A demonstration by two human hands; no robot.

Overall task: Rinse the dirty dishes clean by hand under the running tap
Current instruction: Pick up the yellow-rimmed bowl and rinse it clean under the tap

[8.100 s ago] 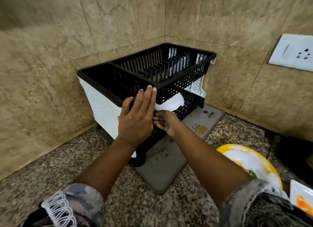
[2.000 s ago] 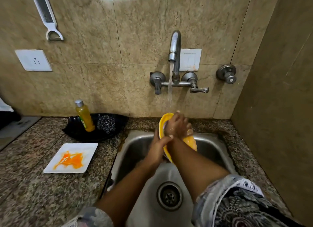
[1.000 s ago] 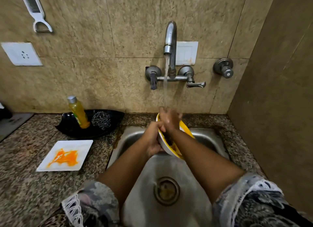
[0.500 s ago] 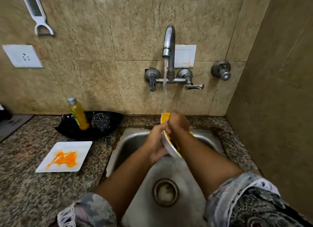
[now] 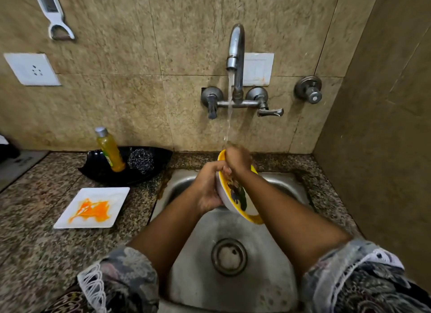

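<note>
A yellow-rimmed white plate (image 5: 235, 202) with dark food bits stands tilted on edge over the steel sink (image 5: 279, 184). My left hand (image 5: 207, 186) grips its underside from the left. My right hand (image 5: 236, 160) presses on the plate's upper face near the top rim, right where the water stream from the wall tap (image 5: 235, 53) lands. On the counter to the left lies a white square plate (image 5: 93, 207) smeared with orange sauce.
A black dish (image 5: 100, 172) behind the square plate holds a yellow soap bottle (image 5: 110, 150) and a steel scrubber (image 5: 141, 161). The sink drain (image 5: 229, 256) lies below my arms. A tiled wall rises close on the right. The drying mat's corner (image 5: 16, 165) shows far left.
My right hand has shifted slightly over the plate's upper face under the stream. The plate stays tilted in my left hand, and more of its white underside shows.
</note>
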